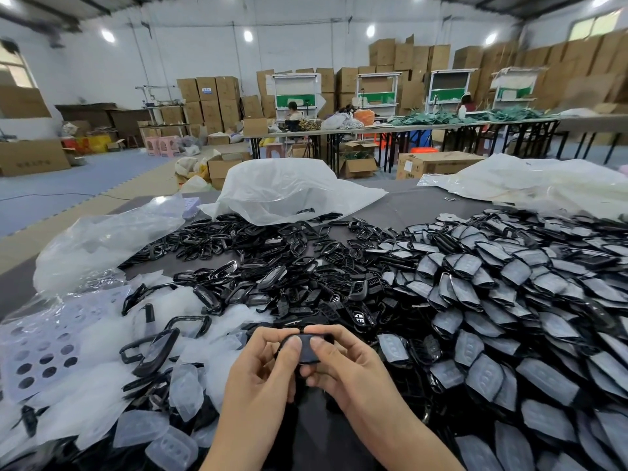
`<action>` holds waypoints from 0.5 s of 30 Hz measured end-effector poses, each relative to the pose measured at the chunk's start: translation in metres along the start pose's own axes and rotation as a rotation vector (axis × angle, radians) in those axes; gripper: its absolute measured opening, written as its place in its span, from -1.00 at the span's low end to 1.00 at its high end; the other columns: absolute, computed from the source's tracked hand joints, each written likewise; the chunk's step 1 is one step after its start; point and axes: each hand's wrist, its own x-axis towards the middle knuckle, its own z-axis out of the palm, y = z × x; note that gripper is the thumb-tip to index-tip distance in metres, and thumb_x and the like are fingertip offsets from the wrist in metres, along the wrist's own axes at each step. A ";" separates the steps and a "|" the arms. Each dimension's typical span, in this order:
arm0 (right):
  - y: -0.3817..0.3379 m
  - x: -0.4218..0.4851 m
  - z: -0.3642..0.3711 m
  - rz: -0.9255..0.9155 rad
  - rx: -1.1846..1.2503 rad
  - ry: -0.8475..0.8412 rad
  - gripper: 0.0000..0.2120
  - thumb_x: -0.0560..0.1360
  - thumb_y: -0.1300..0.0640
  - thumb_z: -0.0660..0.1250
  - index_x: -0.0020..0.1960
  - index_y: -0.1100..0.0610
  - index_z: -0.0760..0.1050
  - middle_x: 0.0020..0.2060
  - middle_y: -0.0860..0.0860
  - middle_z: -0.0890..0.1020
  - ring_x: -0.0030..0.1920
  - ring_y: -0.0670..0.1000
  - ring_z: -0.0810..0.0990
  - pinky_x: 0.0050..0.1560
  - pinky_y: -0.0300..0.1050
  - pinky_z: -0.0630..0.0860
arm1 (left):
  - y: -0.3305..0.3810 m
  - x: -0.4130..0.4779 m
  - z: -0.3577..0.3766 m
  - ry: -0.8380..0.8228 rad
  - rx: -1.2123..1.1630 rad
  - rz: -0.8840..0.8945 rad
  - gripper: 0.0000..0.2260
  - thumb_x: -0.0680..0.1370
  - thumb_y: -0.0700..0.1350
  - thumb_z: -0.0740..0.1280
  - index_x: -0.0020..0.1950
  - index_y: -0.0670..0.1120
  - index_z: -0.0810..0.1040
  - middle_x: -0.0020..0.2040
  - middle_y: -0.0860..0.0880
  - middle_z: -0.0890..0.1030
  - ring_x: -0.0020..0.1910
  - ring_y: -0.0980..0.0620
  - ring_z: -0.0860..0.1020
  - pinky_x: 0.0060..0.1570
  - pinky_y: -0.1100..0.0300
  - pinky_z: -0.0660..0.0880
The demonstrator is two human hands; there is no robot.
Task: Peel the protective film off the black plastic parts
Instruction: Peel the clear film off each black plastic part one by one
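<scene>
Now we hold one small black part [307, 351] up in front of us with both hands. Our left hand [261, 365] curls round its left side, with the thumb pressed flat on top. Our right hand [350, 368] does the same on the right side, so the two thumbs sit close together on the part. Both hands pinch it, and the fingers are tucked under it. We cannot tell if a film is on this part. To the right, a big heap of black parts with grey film [509, 300] lies on the tabletop [404, 203]. In the middle, past our hands, lies a heap of shiny bare black parts [272, 263]. To the left, lots of loose clear films [112, 379] lie in a pile, with a few black frames mixed in. A pale purple sheet with round holes [44, 351] sits at the far left. A big clear bag [289, 188] is slumped at the back of the tabletop. Far away, brown boxes [210, 96] stand stacked by the wall.
</scene>
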 end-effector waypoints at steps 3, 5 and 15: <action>-0.001 0.000 0.000 0.004 0.008 0.006 -0.84 0.49 0.24 0.37 0.04 0.23 0.66 -0.18 0.21 0.64 -0.27 0.06 0.62 -0.23 -0.15 0.58 | -0.001 0.001 -0.002 0.006 -0.013 -0.012 -0.88 0.45 0.01 0.35 -0.09 0.04 0.65 -0.43 -0.05 0.47 -0.46 0.04 0.45 -0.43 0.28 0.42; -0.001 -0.001 0.000 -0.007 -0.043 0.008 -0.85 0.54 0.24 0.35 0.03 0.18 0.69 -0.18 0.17 0.66 -0.26 0.05 0.64 -0.23 -0.15 0.58 | -0.003 0.001 -0.005 0.004 -0.014 -0.018 -0.83 0.46 0.03 0.34 -0.04 0.05 0.67 -0.41 -0.07 0.48 -0.42 0.01 0.46 -0.40 0.24 0.44; -0.010 -0.004 -0.003 -0.042 -0.423 0.039 -0.80 0.64 0.15 0.28 0.04 -0.10 0.63 -0.26 0.11 0.72 -0.45 -0.01 0.61 -0.54 -0.25 0.41 | -0.001 -0.001 -0.006 -0.023 0.016 -0.053 -0.73 0.63 -0.11 0.22 0.20 0.11 0.64 -0.31 -0.06 0.60 -0.33 0.02 0.52 -0.31 0.13 0.49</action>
